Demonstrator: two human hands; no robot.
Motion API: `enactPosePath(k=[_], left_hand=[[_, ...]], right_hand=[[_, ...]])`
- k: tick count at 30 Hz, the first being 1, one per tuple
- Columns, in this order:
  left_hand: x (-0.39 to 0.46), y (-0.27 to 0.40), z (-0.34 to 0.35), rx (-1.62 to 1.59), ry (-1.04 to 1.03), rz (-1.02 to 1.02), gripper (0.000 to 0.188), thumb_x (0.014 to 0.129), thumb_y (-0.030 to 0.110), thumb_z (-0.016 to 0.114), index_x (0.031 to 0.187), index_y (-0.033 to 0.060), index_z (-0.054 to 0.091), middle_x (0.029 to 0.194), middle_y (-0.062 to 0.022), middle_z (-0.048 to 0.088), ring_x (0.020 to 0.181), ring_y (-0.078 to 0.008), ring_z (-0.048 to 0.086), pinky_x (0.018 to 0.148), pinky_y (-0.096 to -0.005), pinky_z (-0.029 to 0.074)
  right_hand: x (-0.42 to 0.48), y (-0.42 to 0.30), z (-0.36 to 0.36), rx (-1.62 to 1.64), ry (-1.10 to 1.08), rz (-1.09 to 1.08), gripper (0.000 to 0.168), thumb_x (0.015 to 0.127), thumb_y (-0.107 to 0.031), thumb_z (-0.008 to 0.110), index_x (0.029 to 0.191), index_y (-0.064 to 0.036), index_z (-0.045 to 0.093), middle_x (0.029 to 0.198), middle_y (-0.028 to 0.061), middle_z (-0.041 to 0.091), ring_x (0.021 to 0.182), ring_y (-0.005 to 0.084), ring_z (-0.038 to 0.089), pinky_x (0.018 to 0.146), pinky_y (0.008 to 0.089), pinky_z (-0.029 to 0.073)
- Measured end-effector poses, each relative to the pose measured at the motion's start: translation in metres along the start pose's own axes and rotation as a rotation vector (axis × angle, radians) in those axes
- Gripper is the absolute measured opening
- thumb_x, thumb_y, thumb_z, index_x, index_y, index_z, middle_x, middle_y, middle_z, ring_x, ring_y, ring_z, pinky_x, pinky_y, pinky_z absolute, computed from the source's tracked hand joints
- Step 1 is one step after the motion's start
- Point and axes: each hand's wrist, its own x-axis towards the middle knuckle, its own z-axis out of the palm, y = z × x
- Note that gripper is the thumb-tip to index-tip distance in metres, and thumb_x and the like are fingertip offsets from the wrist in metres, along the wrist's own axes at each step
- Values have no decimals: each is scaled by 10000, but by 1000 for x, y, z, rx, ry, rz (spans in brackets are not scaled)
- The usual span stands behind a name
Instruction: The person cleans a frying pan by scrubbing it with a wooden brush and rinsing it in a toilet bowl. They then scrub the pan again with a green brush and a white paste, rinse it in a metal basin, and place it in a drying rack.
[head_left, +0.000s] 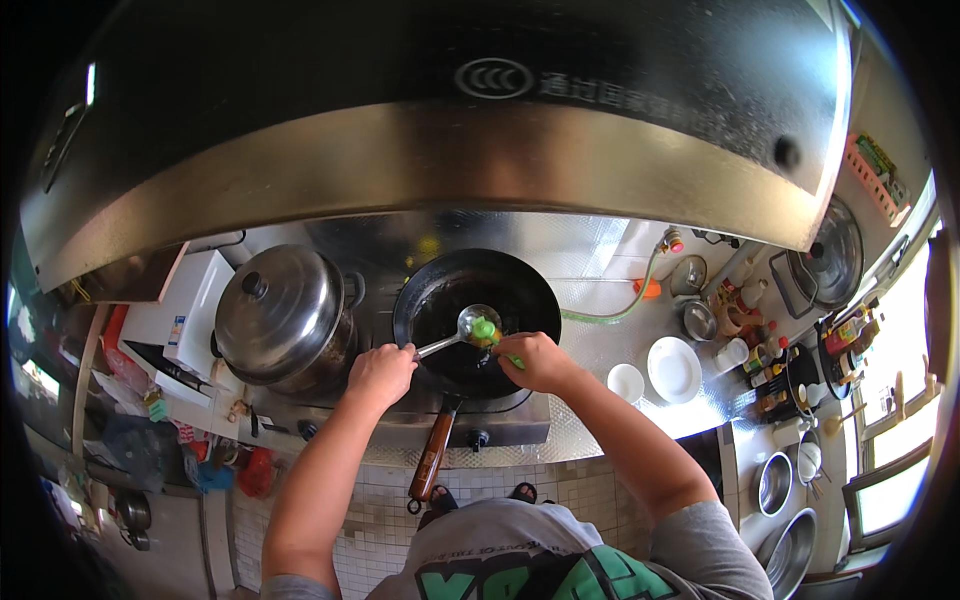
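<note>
My left hand (384, 376) grips the handle of a metal ladle (441, 346), whose round bowl sits over the black wok (427, 300). In my right hand (541, 361) is a small green utensil (516, 361), partly covered by my fingers. A bright green piece (482, 328) shows at the ladle's bowl, with something yellowish beside it; whether it is the utensil's tip I cannot tell. The wok rests on the gas stove (517, 429), its inside dark and shiny, its wooden handle (433, 454) pointing towards me.
Left of the wok stands a lidded steel pot (281, 311). A white bowl (625, 383) and white plate (674, 369) lie on the right counter, with bottles (769, 352) beyond. A green hose (611, 318) runs behind. The range hood (480, 157) overhangs the stove.
</note>
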Motion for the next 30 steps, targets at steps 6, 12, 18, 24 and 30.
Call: enactPosePath(k=[6,12,18,24,30], left_hand=[[-5,1,-1,21,-11,15,215,938,270,609,1021,76,649,902,-155,695,852,-354,685,729,-474,555],[4,1,10,13,19,7,217,939,271,610,1021,73,643,905,-153,695,854,-359,687,731,-473,557],[18,4,19,-47,63,-36,208,936,267,612,1014,76,640,907,-152,699,857,-369,687,735,-478,558],[17,1,31,-79,55,-75,206,925,265,623,998,73,640,881,-168,699,853,-378,685,740,-490,553],[18,10,22,-35,78,-28,202,928,261,616,1000,74,643,895,-168,696,850,-382,684,740,-491,553]], right_hand=[[7,29,-30,728,-232,530,334,882,-183,644,1197,-88,701,1230,223,630,1022,348,668,912,372,532],[24,12,-21,-421,-119,429,219,863,-132,554,998,-64,712,1010,223,689,968,410,672,826,455,562],[18,6,27,-42,-175,645,239,914,-170,503,928,-21,690,948,221,707,874,437,688,794,498,562],[-8,-48,42,13,-52,378,208,916,-177,506,854,-88,683,803,236,674,759,444,672,727,522,556],[23,23,24,-364,-91,694,250,915,-189,510,935,-45,713,977,209,713,910,383,705,810,454,575]])
